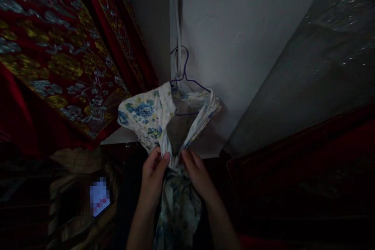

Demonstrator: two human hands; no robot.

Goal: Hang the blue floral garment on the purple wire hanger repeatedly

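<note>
A white garment with blue and yellow flowers (143, 111) hangs on a thin purple wire hanger (185, 69) against the wall. Its neckline lies open in a V, with the hanger's lower bar showing inside. My left hand (154, 168) pinches the left edge of the V near its bottom. On the opposite edge, my right hand (196, 168) grips the fabric between thumb and fingers. Below both hands the garment's lower part drapes down into shadow. The fingertips are partly hidden by cloth.
Red cloth embroidered in gold and silver (70, 62) hangs at the left. A lit phone (100, 197), its screen blurred, is at the lower left. A pale strap (177, 15) runs down the white wall (234, 35). Plastic-like sheeting (331, 58) and dark red material (322, 140) are at the right.
</note>
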